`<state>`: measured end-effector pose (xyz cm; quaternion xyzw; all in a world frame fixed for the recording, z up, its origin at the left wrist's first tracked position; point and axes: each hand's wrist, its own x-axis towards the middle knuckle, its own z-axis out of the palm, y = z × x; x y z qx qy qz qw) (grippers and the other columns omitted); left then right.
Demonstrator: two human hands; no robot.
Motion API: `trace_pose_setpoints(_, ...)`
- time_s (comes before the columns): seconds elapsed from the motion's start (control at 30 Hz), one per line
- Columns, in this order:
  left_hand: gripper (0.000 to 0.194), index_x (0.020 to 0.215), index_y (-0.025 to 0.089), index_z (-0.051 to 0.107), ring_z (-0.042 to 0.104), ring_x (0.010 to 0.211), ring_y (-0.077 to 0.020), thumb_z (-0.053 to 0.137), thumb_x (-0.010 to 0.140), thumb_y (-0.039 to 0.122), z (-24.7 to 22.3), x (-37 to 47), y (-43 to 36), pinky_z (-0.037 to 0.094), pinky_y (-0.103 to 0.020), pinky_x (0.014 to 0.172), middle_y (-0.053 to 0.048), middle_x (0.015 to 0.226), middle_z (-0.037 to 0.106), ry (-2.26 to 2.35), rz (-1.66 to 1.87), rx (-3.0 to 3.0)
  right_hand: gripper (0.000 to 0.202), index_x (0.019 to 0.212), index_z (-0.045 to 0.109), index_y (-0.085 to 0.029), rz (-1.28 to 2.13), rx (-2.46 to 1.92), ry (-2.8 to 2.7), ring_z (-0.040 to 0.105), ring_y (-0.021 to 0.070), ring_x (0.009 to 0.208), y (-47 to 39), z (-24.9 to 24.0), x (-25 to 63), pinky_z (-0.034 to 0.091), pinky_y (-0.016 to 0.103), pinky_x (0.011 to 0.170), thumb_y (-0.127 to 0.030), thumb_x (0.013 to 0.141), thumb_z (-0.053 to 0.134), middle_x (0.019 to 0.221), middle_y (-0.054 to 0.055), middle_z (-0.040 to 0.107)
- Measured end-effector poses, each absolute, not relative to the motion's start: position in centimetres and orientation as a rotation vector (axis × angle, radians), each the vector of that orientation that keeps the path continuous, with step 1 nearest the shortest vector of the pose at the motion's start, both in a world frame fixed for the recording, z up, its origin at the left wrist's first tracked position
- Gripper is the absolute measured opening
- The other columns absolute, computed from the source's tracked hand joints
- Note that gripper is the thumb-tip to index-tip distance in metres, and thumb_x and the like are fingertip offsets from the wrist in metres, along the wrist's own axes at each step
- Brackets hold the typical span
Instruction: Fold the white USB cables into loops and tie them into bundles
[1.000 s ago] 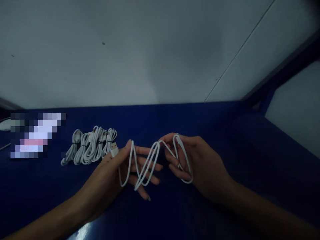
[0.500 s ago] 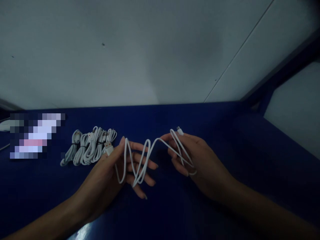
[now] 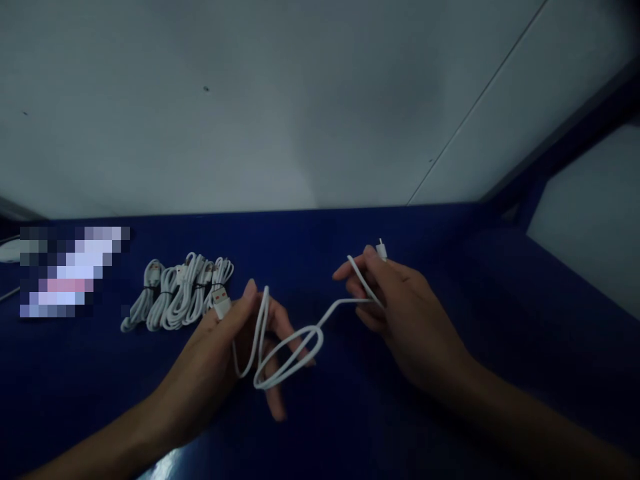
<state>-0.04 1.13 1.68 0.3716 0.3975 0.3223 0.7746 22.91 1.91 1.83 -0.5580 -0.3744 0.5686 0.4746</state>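
A white cable point(image 3: 287, 377) hangs in loose loops between my two hands over the blue table. My left hand point(image 3: 225, 353) holds it between thumb and index finger, with the other fingers spread below the loops. The cable's USB plug point(image 3: 222, 305) rests at the base of the left thumb. On the right, my right hand point(image 3: 395, 300) pinches the other part, and a small metal-tipped connector point(image 3: 381, 249) sticks up past its thumb. One cable loop crosses the right fingers.
Several bundled white cables point(image 3: 185, 293) lie side by side left of my left hand, some with black ties. Farther left is a blurred-out flat bright object point(image 3: 80, 270), with a white item point(image 3: 15, 251) beside it. A pale wall point(image 3: 250, 133) rises behind the blue table point(image 3: 310, 240).
The loops near my left hand have dropped and bunched together. My right hand has turned, its thumb now over the cable, and the connector has moved slightly up and right.
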Motion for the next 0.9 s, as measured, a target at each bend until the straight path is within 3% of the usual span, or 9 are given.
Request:
trace_pose_setpoints(0.1,0.058,0.093,0.015,0.076,0.074,0.042,-0.0203,0.043,0.114,0.058,1.25,-0.17,1.21,0.061,-0.028,0.046,-0.013,0.079,0.084,0.835,0.674,0.793,0.054,0.084,0.078,-0.021,1.329,-1.366,-0.924,0.034,0.0089,0.054,2.01,1.88,22.85,0.032,0.021,0.047,-0.071,0.101,0.065,0.070,-0.002,0.045)
trace_pose_setpoints(0.27,0.057,0.102,0.012,0.080,0.075,0.045,-0.0222,0.049,0.112,0.059,0.86,-0.33,1.24,0.061,-0.029,0.045,-0.012,0.074,0.082,0.842,0.665,0.789,0.052,0.083,0.073,-0.020,1.322,-1.319,-0.917,0.031,0.0085,0.054,2.11,1.81,22.82,0.027,0.020,0.046,-0.068,0.103,0.065,0.066,-0.004,0.039)
trace_pose_setpoints(0.5,0.057,0.097,0.017,0.081,0.083,0.079,-0.0284,0.047,0.112,0.060,1.38,-0.18,1.29,0.071,-0.036,0.061,-0.013,0.091,0.084,0.785,0.732,0.786,0.052,0.081,0.069,-0.021,1.339,-1.273,-0.927,0.031,0.0086,0.053,2.24,1.83,23.06,0.028,0.020,0.046,-0.066,0.105,0.062,0.067,-0.004,0.038)
trace_pose_setpoints(0.73,0.055,0.109,0.015,0.084,0.083,0.101,-0.0334,0.042,0.116,0.050,1.75,-0.25,1.63,0.072,-0.032,0.059,-0.018,0.110,0.084,0.837,0.831,0.800,0.053,0.082,0.071,-0.021,1.344,-1.286,-0.866,0.036,0.0088,0.054,2.23,1.92,22.90,0.030,0.018,0.044,-0.070,0.101,0.065,0.068,-0.003,0.042)
trace_pose_setpoints(0.9,0.054,0.118,0.014,0.083,0.081,0.112,-0.0358,0.041,0.116,0.047,1.84,-0.17,1.73,0.073,-0.032,0.062,-0.023,0.127,0.082,0.911,0.866,0.794,0.047,0.092,0.074,-0.023,1.366,-1.204,-0.840,0.048,0.0117,0.053,2.26,1.78,22.80,0.035,0.020,0.039,-0.067,0.103,0.064,0.071,0.000,0.057)
